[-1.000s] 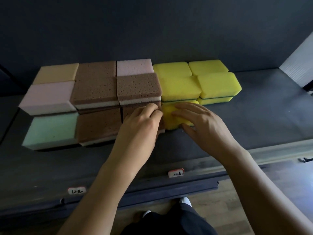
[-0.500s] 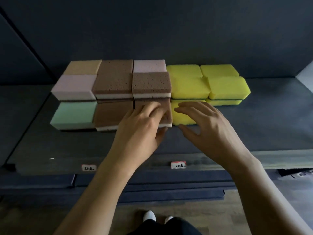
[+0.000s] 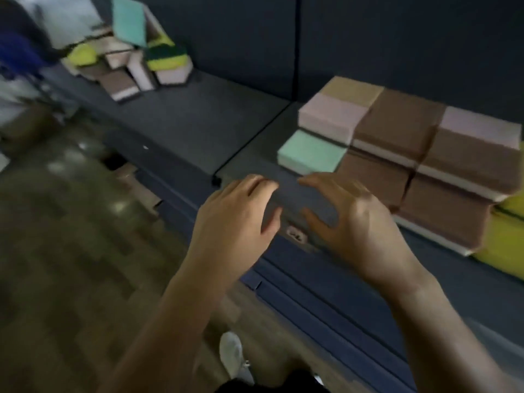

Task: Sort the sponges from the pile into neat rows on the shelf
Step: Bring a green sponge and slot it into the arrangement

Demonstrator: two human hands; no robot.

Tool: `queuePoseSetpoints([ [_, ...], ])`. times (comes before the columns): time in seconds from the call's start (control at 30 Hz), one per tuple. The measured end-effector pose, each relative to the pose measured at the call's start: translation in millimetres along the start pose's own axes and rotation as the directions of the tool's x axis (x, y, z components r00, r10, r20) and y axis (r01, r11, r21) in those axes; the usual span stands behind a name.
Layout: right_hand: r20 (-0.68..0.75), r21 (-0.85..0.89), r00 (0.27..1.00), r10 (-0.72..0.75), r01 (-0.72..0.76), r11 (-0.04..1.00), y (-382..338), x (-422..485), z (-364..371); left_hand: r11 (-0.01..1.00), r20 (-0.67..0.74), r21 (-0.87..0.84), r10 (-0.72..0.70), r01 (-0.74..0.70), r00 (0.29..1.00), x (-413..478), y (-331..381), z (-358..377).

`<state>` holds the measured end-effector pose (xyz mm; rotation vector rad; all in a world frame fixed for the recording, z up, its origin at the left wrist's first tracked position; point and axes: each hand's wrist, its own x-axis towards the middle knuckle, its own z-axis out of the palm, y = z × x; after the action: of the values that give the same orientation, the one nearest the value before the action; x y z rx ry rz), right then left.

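Dark shelf point(image 3: 184, 123) with a jumbled sponge pile point(image 3: 133, 66) far left, neat sponge rows point(image 3: 397, 154) right.

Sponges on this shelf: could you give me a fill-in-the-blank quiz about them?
The left hand and right hand both hold ___.
Directly behind the green sponge sits a ___ sponge.
The messy pile lies to the ___ of the neat rows.
Answers: nothing; pink; left.
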<state>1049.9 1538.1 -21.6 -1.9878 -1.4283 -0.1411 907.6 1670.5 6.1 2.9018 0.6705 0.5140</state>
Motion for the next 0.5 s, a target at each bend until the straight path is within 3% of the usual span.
queuePoseSetpoints([
  [0.17,0.095,0.022,0.989,-0.11,0.108,0.994,-38,58,51,0.989,-0.079,0.02,-0.142,0.143,0.987,-11,-69,-17],
  [0.5,0.03,-0.034,0.991,-0.133,0.134,0.99,-123,186,146,0.975,-0.146,0.071,-0.201,0.213,0.969,28,-238,-53],
])
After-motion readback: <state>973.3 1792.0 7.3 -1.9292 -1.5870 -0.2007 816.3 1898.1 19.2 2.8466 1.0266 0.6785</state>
